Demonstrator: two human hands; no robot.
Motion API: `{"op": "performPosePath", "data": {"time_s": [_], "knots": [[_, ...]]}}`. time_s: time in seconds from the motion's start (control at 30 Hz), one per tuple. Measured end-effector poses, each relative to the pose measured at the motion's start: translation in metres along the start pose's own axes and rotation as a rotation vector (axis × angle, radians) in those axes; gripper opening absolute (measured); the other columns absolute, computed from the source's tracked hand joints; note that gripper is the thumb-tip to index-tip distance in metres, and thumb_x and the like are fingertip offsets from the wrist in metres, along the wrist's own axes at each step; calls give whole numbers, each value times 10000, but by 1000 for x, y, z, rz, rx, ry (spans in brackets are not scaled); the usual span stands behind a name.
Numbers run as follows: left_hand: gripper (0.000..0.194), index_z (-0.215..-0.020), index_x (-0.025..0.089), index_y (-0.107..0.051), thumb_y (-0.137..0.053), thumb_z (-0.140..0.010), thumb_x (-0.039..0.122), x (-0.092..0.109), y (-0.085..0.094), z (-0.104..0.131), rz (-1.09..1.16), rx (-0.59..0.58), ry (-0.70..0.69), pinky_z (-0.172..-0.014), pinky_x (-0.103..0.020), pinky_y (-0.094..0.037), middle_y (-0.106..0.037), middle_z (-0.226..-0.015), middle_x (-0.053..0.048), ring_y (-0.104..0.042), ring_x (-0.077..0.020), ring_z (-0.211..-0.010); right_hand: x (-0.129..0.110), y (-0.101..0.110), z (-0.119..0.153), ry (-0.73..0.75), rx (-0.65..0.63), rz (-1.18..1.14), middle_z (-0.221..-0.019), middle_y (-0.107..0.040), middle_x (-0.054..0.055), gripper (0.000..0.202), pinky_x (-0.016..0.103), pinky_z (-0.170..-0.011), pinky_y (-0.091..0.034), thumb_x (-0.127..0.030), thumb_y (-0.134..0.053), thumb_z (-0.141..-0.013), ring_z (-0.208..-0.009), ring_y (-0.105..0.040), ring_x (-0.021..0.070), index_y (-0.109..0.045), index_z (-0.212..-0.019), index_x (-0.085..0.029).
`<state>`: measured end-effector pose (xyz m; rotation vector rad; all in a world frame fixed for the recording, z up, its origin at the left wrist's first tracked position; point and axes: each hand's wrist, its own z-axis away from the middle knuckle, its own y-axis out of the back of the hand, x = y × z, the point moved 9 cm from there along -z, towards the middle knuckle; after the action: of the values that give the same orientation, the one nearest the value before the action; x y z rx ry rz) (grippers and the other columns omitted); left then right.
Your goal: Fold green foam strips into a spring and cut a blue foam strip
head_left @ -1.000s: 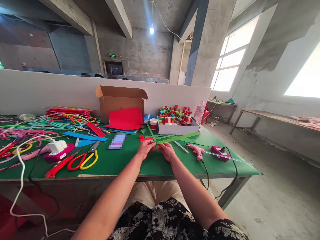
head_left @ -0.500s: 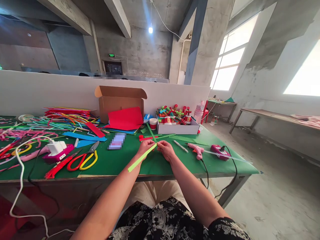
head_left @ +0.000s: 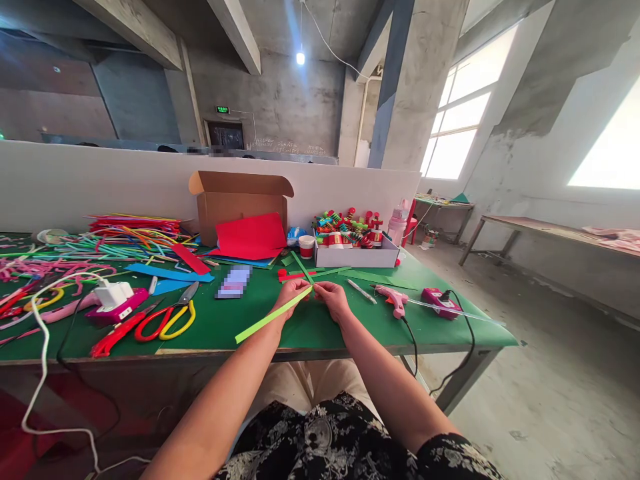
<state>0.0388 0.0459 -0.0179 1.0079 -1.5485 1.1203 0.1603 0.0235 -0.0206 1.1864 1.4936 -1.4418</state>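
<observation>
Over the green tabletop [head_left: 215, 332], left hand [head_left: 291, 291] and right hand [head_left: 332, 299] pinch green strips [head_left: 270, 318]; concrete walls [head_left: 310, 100] rise beyond.

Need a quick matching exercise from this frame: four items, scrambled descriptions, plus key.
Column one:
1. light green strip
2. scissors
3. glue gun
4. cardboard box

Column two:
A. pink, lying on the table
B. brown, standing open
C. passes in front of the left hand
D. one red handle, one yellow

Pairs: 1-C, 2-D, 3-A, 4-B
</observation>
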Motion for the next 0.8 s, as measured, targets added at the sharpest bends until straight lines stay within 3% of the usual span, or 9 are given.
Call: {"op": "performPosePath", "data": {"time_s": [0.17,0.4,0.57,0.8], "knots": [[328,-661,155,-651,-824,-551,410,-5,2,-1,28,15,37,-521,-247,-452,-614,-558,15,-540,-105,-496,-3,2,0,7,16,-10,-556,-620,-32,298,274,-600,-485,-384,-853,-477,-506,-522,94,-707,-638,-180],[334,-797,161,-702,-840,-532,311,-5,-12,5,56,-116,79,-583,-247,-457,-706,-772,-40,-624,-160,-698,-5,4,1,15,42,-50,-532,-593,-42,336,272,-596,-503,-415,-865,-468,-504,-522,94,-672,-628,-192],[304,-669,166,-651,-836,-520,355,-1,-2,3,50,-16,30,-553,-242,-433,-634,-620,15,-558,-118,-574,-4,0,2,-8,13,-34,-552,-619,-25,348,252,-558,-487,-413,-874,-450,-497,-519,88,-682,-607,-171],[239,-623,168,-635,-813,-513,286,-7,2,-1,8,-43,70,-548,-256,-439,-610,-566,20,-548,-121,-543,-4,0,2,-25,-9,-81,-562,-587,-45,369,249,-607,-479,-422,-873,-460,-521,-515,80,-680,-663,-181]]}}
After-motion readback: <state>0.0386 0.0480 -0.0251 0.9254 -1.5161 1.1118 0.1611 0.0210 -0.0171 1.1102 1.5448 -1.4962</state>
